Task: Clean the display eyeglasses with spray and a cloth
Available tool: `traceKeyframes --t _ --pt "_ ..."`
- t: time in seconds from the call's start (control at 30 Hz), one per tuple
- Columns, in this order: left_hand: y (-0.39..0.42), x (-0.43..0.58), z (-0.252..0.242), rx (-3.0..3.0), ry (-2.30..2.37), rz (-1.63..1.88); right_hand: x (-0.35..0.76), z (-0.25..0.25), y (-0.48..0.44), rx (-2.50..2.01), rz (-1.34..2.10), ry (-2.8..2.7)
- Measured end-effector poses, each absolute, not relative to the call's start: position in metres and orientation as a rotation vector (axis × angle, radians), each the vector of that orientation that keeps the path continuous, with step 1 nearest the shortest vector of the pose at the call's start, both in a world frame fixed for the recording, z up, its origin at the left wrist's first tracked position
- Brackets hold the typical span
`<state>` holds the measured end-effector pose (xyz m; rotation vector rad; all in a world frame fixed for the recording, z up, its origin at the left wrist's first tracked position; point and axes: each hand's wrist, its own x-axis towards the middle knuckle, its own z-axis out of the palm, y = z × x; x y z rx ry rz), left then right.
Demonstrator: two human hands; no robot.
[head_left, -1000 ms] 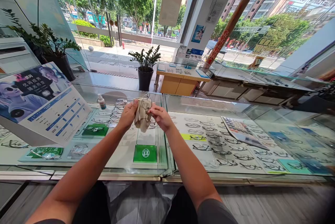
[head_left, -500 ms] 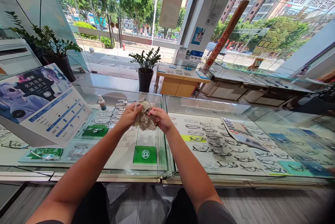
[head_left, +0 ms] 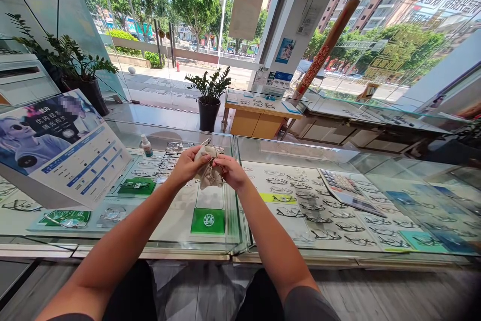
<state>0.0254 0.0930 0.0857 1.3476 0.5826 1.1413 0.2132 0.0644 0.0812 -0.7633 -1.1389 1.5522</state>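
Above the glass counter, my left hand [head_left: 188, 165] is closed on a crumpled beige cloth [head_left: 212, 179], its thumb lying across the upper part. Thin dark rims of a pair of eyeglasses [head_left: 211, 149] show at the cloth's top and in its folds. My right hand [head_left: 232, 172] pinches cloth and frame together from the other side, with fingertips close to the left thumb. Much of the eyeglasses is hidden by cloth and fingers. Below the hands, a green card with a white logo [head_left: 208, 221] lies inside the display case.
Rows of eyeglasses [head_left: 296, 186] fill the glass display case [head_left: 240, 256]. A small spray bottle [head_left: 146, 146] stands left of the hands, beyond a folded advertising board [head_left: 71, 150]. To the right lies a calculator [head_left: 347, 191]. A potted plant [head_left: 209, 110] stands past the counter.
My left thumb has moved right and down across the cloth, nearer my right fingertips. The cloth's folds have shifted and bunched closer together; both arms stay nearly in place.
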Motion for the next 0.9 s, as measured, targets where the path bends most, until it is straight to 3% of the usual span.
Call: traceKeyframes --t 0.33,0.9 --pt "0.0907 0.0319 0.0802 1.29 0.662 1.266 0.2068 0.0776 0.0636 -0.743 1.539 -1.218" --pt "0.097 0.0222 0.0839 1.23 0.599 1.128 0.2095 0.079 0.0634 -0.729 1.528 -1.193"
